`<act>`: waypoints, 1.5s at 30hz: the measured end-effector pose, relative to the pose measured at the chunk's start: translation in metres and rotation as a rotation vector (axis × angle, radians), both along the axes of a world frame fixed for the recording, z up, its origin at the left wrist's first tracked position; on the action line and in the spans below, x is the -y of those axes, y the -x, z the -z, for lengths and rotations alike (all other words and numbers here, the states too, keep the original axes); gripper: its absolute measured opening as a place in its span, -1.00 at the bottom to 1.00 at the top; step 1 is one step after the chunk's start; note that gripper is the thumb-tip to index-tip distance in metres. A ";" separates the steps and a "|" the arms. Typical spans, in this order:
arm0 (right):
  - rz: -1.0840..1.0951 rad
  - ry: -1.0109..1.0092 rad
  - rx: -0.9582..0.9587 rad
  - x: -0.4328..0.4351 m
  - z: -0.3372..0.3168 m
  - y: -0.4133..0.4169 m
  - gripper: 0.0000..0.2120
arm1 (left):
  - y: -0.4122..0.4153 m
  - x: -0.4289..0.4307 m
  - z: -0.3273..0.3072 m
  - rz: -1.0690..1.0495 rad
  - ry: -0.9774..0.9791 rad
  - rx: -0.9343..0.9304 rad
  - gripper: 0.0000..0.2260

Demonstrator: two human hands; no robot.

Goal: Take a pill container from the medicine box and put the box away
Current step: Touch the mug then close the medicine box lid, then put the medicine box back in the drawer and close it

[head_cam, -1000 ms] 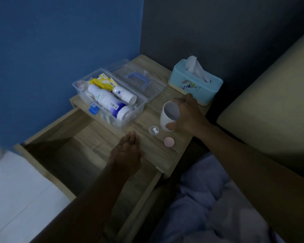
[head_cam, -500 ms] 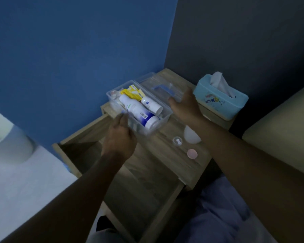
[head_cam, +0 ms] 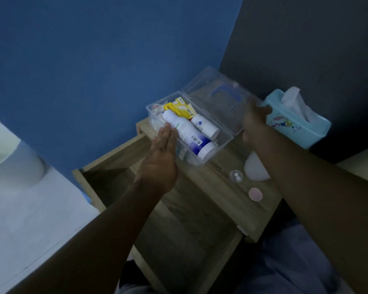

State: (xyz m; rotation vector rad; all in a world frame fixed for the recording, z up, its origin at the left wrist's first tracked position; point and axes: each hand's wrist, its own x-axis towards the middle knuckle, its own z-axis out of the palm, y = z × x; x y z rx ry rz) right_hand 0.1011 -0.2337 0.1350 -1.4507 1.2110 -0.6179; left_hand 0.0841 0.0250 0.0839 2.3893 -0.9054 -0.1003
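Observation:
The clear plastic medicine box sits on the wooden nightstand, holding white bottles and yellow packets. My left hand rests flat against the box's near left side, fingers straight. My right hand grips the edge of the transparent lid, which has a blue handle and is tilted up off the tabletop. A small clear pill container with white pills stands on the tabletop near its pink cap.
A white cup stands beside the pill container, partly behind my right arm. A light blue tissue box is at the back right. The nightstand's drawer is pulled open below the box. A white bed lies on the left.
My right hand left the cup, reached the lid and lifted it off the tabletop. My left hand moved from the nightstand's front edge up to the box's side.

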 end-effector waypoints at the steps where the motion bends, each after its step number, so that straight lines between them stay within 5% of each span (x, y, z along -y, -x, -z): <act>1: 0.049 0.073 0.067 -0.004 -0.009 0.001 -0.39 | 0.000 0.002 0.001 0.008 -0.001 -0.002 -0.28; 4: 0.070 0.272 0.231 -0.024 -0.027 0.009 -0.50 | 0.001 0.004 -0.004 0.000 -0.061 -0.017 -0.25; 9: -0.235 0.562 0.269 -0.060 -0.022 0.048 -0.64 | -0.005 -0.002 -0.018 0.027 -0.061 -0.127 -0.22; 19: -0.868 1.234 -0.049 -0.092 0.005 0.083 -0.61 | -0.001 -0.026 -0.007 -0.261 0.024 -0.239 -0.44; 31: -1.082 1.282 -0.394 -0.083 0.022 0.060 -0.40 | -0.016 0.005 0.012 -0.394 0.257 -0.426 -0.51; 45: -1.043 1.345 -0.401 -0.082 0.028 0.056 -0.39 | -0.013 0.025 -0.004 -0.513 0.485 -0.183 -0.75</act>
